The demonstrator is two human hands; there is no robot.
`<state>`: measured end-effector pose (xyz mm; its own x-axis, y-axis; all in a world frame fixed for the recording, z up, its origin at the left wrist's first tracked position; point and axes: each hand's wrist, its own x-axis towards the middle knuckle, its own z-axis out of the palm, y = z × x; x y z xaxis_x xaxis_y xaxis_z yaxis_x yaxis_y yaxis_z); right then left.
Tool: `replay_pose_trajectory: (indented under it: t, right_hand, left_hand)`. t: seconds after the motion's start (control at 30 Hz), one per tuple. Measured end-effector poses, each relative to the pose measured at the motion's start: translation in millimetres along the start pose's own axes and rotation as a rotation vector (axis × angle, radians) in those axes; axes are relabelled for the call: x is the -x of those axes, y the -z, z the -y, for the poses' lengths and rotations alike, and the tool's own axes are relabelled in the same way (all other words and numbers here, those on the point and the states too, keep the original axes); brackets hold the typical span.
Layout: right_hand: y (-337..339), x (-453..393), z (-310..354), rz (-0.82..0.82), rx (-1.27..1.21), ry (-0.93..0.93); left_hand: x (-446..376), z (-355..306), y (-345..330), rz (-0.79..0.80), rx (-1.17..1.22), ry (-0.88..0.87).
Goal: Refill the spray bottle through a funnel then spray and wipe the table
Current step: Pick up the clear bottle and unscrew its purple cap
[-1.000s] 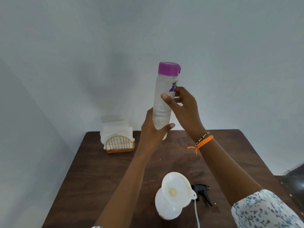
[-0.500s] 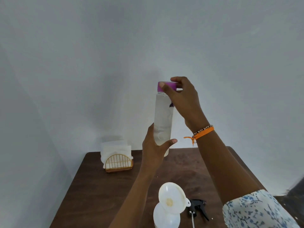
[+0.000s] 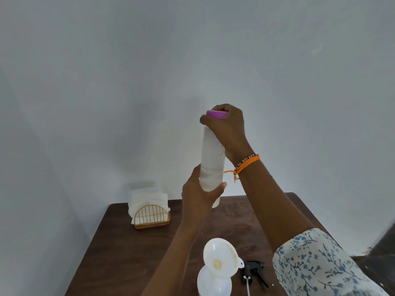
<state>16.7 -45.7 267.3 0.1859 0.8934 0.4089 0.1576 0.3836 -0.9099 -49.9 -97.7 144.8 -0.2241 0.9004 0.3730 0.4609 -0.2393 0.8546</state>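
Since the earlier frame, her right hand (image 3: pixel 227 133) had slid from the bottle's side up over the purple cap (image 3: pixel 216 114) and closed round it. At centre frame the left hand (image 3: pixel 199 194) gripped the water bottle (image 3: pixel 212 159) low, holding it upright above the table (image 3: pixel 119 248). Twisting well probably meant keeping that lower grip firm. Lower left stood the napkin holder (image 3: pixel 152 215). At bottom centre the funnel (image 3: pixel 220 258) sat in the spray bottle (image 3: pixel 213 283), the spray head (image 3: pixel 254 269) just right of it; nothing blocked the pour.
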Motion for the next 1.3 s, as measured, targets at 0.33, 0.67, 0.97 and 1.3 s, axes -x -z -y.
replay_pose_trajectory:
  t: [0.33, 0.67, 0.97, 1.3]
  right_hand:
    - [35.3, -8.6, 0.8, 0.48, -0.362, 0.099]
    - [55.7, -12.3, -10.2, 0.34, -0.473, -0.042]
    - [30.4, 2.5, 2.3, 0.281, -0.181, 0.101]
    - [52.5, -2.2, -8.7, 0.541, -0.231, 0.144]
  left_hand:
    - [-2.7, 0.5, 12.9, 0.141, 0.041, -0.09]
    - [-2.4, 5.7, 19.9, 0.087, 0.118, -0.029]
    - [-3.7, 9.2, 15.9, 0.079, 0.076, -0.031]
    - [-4.2, 10.7, 14.6, 0.12, 0.091, -0.022]
